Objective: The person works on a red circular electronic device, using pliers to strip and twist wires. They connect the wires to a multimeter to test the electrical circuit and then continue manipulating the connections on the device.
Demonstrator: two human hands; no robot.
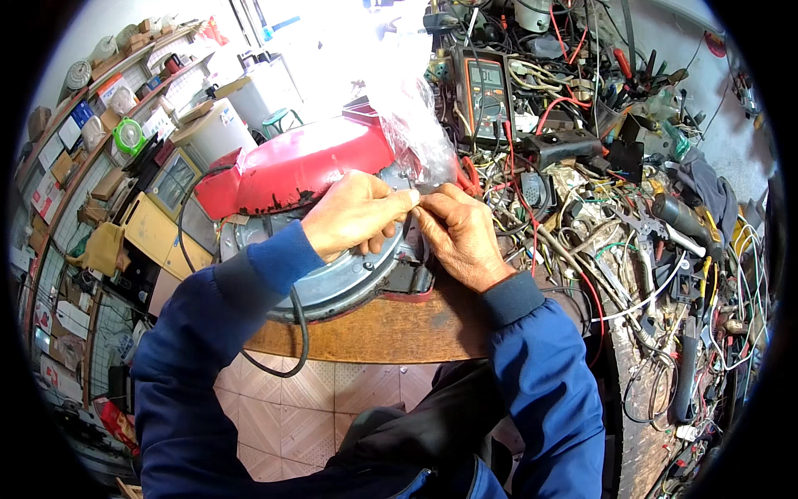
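My left hand (pixel 353 214) and my right hand (pixel 461 233) meet over the right side of an opened appliance with a round grey metal base (pixel 332 283). The thumb and fingers of both hands are pinched together, fingertips almost touching. Whatever lies between them is too small to make out. Behind my hands a glossy red housing (pixel 307 162) with a blackened, smeared lower edge rests on the appliance. A thick black cord (pixel 301 333) loops from the base over the table's front edge. Clear plastic film (pixel 416 133) lies just beyond my fingers.
A multimeter (pixel 485 96) with red leads stands at the back. To the right, tangled wires (pixel 573 249), pliers (pixel 648 241) and scrap parts cover the bench. The wooden table edge (pixel 374 333) is close to me. Loaded shelves (pixel 91 158) line the left wall.
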